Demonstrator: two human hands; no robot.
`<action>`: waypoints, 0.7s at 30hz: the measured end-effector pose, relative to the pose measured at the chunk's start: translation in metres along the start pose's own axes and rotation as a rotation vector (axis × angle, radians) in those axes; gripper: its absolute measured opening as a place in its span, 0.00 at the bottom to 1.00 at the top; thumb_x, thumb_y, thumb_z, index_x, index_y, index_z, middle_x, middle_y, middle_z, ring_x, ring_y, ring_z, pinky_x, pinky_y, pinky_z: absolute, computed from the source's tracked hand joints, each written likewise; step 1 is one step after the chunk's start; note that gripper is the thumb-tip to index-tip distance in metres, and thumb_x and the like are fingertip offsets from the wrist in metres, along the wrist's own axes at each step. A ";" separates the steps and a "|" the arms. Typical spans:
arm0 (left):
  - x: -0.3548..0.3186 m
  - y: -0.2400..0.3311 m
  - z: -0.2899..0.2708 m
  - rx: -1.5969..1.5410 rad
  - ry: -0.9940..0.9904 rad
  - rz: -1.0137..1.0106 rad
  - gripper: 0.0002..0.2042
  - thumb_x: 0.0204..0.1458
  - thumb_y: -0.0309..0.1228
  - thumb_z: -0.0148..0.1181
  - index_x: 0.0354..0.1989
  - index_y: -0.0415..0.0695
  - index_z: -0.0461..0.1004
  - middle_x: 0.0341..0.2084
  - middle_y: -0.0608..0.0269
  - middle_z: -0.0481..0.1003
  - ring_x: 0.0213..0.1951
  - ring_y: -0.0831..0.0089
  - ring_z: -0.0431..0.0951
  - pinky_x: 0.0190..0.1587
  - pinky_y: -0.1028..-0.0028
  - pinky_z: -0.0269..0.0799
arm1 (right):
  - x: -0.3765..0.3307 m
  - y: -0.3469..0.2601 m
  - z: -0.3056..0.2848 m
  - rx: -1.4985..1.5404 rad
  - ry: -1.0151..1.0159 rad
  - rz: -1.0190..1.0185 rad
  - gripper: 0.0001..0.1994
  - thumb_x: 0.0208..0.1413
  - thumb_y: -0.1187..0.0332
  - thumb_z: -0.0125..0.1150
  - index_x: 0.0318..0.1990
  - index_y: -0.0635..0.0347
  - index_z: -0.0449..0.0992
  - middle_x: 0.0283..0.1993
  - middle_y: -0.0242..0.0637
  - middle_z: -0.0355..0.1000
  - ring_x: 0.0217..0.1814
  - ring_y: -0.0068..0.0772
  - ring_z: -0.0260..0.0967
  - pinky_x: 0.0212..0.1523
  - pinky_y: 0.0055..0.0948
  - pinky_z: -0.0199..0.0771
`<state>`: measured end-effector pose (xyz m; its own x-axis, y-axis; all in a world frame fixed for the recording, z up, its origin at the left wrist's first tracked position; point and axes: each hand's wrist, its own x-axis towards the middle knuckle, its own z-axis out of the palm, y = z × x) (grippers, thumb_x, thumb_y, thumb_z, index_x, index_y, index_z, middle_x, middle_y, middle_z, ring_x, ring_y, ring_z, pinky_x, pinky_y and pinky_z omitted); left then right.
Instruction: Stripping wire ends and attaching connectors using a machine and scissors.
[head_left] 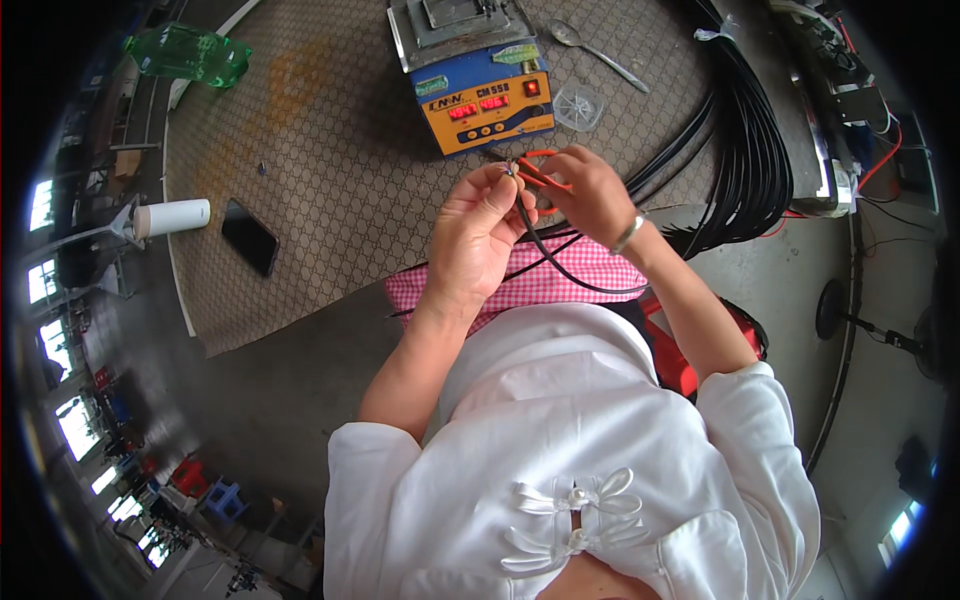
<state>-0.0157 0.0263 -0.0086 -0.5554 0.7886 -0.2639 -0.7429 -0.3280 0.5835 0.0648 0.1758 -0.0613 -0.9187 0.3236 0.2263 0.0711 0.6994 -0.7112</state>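
Note:
My left hand [472, 235] pinches the end of a thin black cable [560, 275] between thumb and fingers. Fine coloured strands stick out of the cable end at my fingertips. The cable loops down over my lap and back to the right. My right hand [598, 202], with a bracelet at its wrist, is curled around an orange-handled hand tool [540, 178] close to the cable end. The tool's dark jaws are small and partly hidden, so I cannot tell whether it is pliers or cutters. Behind both hands stands a blue and orange soldering pot [488, 118] with lit red displays.
A large bundle of black cables [750, 150] hangs over the table's right side. A spoon [600, 55] and a small clear dish [578, 106] lie beside the pot. Leftward are a phone [250, 237], a white tumbler [172, 218] and a green bottle [190, 55]. Pink checked cloth [510, 295] covers my lap.

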 end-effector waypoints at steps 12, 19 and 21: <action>-0.010 0.009 -0.025 0.033 0.009 0.019 0.10 0.50 0.27 0.54 0.41 0.40 0.68 0.27 0.65 0.69 0.30 0.76 0.69 0.34 0.77 0.66 | 0.013 -0.001 0.005 0.580 -0.256 0.308 0.16 0.43 0.73 0.55 0.43 0.65 0.69 0.26 0.37 0.68 0.30 0.30 0.67 0.31 0.28 0.68; -0.012 0.011 -0.023 0.002 0.050 -0.056 0.11 0.49 0.25 0.55 0.42 0.37 0.68 0.26 0.64 0.70 0.27 0.77 0.70 0.34 0.80 0.67 | 0.002 -0.033 -0.031 1.080 -0.447 0.419 0.20 0.52 0.55 0.56 0.43 0.65 0.71 0.27 0.29 0.68 0.24 0.16 0.64 0.28 0.17 0.67; -0.013 0.012 -0.020 -0.003 0.049 -0.073 0.10 0.50 0.25 0.55 0.41 0.38 0.69 0.26 0.64 0.71 0.28 0.77 0.70 0.34 0.80 0.67 | -0.001 -0.037 -0.030 1.036 -0.432 0.380 0.19 0.52 0.56 0.55 0.42 0.64 0.72 0.25 0.28 0.67 0.23 0.15 0.62 0.27 0.17 0.66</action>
<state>-0.0247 0.0023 -0.0134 -0.5170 0.7840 -0.3435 -0.7834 -0.2717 0.5590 0.0744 0.1687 -0.0145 -0.9758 0.0181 -0.2179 0.2018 -0.3089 -0.9294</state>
